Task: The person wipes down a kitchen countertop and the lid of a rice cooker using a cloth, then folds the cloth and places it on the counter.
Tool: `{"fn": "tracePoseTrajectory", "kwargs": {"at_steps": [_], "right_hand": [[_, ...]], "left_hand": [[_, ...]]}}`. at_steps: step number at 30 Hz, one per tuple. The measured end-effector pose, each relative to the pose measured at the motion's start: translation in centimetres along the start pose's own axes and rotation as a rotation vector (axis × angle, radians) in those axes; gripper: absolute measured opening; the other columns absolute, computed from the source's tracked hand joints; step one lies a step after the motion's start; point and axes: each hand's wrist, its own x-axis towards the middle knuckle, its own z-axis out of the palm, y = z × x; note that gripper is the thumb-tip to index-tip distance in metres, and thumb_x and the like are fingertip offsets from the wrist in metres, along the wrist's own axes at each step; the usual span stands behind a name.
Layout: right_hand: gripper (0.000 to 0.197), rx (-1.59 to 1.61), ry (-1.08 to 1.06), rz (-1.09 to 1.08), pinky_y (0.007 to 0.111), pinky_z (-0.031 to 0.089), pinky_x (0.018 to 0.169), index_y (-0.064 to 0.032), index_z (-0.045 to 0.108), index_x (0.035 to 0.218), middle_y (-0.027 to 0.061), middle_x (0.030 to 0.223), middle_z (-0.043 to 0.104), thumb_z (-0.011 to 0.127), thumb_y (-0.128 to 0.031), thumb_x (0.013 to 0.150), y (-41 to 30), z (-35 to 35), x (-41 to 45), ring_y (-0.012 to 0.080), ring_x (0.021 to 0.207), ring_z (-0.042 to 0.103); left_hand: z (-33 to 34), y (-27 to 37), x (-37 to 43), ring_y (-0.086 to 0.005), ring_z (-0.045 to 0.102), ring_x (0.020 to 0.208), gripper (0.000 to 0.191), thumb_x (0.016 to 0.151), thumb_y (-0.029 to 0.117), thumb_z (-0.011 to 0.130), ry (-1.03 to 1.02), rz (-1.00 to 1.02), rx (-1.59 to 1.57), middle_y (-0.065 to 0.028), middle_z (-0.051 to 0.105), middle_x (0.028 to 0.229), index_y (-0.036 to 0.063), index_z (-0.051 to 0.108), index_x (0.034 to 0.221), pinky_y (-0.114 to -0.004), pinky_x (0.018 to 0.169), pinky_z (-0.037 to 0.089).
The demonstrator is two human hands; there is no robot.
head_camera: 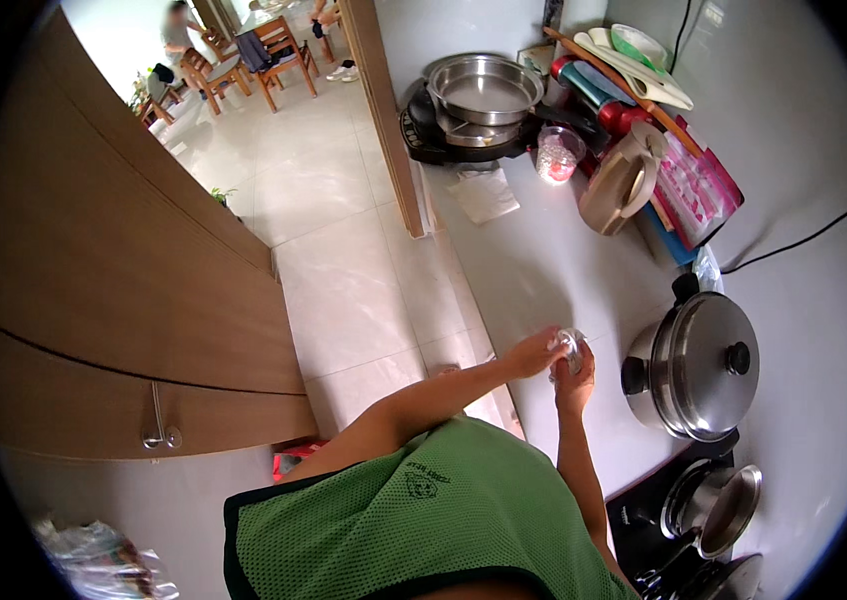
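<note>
Over the grey countertop (543, 259), my two hands meet around a small crumpled whitish wad (572, 343). It looks like thin plastic or paper; which one I cannot tell. My left hand (534, 354) pinches its left side with the fingertips. From the right and below, my right hand (575, 381) wraps its fingers around it. Part of the wad is hidden by my fingers. To the right of my hands stands a large lidded stainless-steel pot (708, 367) with black handles.
A stainless pan (485, 86) sits on a black electric cooker, near a flat white napkin (485, 195), a clear plastic cup (560, 154) and a beige pitcher (622, 180). A small saucepan (727, 510) is on the black hob. Beyond the doorway, a person (179, 34) stands by wooden chairs (277, 56).
</note>
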Motion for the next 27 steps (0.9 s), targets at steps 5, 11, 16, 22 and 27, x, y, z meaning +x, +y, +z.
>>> {"fn": "tracePoseTrajectory", "kwargs": {"at_steps": [5,11,16,22,27], "right_hand": [[0.053,0.192,-0.07,0.066,0.042,0.043,0.089,-0.0028,0.045,0.125,0.0205,0.118,0.051,0.061,-0.016,0.076,-3.4,0.1,0.5,0.036,0.102,0.054],[0.051,-0.49,-0.273,-0.19,0.044,0.034,0.097,-0.0066,0.043,0.124,0.0174,0.131,0.041,0.06,-0.016,0.077,3.6,-0.6,-1.8,0.0342,0.119,0.039],[0.052,-0.651,-0.104,-0.305,0.047,0.031,0.099,-0.0108,0.046,0.124,0.0148,0.127,0.042,0.06,-0.016,0.074,2.7,-0.6,-3.6,0.0331,0.116,0.04],[0.05,-0.687,0.3,0.001,0.047,0.034,0.096,-0.0135,0.053,0.118,0.0117,0.122,0.047,0.061,-0.013,0.068,5.5,-7.6,-8.3,0.0321,0.114,0.042],[0.051,-0.878,0.563,0.398,0.045,0.034,0.094,-0.0138,0.053,0.118,0.0107,0.124,0.047,0.062,-0.017,0.068,5.7,-12.3,-15.2,0.0313,0.113,0.043]], "left_hand": [[3.5,-1.4,1.4,-0.0222,0.048,0.112,0.05,0.091,0.028,0.048,0.029,-0.042,-0.508,-0.0136,0.05,0.121,0.0027,0.031,0.131,-0.034,0.094,0.038],[2.4,-2.8,2.2,-0.0254,0.053,0.099,0.044,0.085,0.029,0.054,-0.211,0.076,0.326,-0.0148,0.055,0.108,0.0054,0.046,0.121,-0.038,0.086,0.042],[2.3,-5.4,1.1,-0.0352,0.053,0.097,0.035,0.08,0.024,0.062,0.246,0.453,0.388,-0.0198,0.056,0.104,0.002,0.055,0.105,-0.043,0.085,0.043],[5.2,-0.6,0.7,-0.0262,0.057,0.096,0.017,0.084,0.008,0.056,-0.025,0.416,0.377,-0.012,0.059,0.106,0.0051,0.06,0.101,-0.033,0.079,0.047],[8.6,0.4,0.3,-0.0239,0.06,0.092,0.016,0.085,0.008,0.054,-0.327,0.508,0.312,-0.0112,0.061,0.103,0.0034,0.061,0.099,-0.031,0.08,0.048]]}}
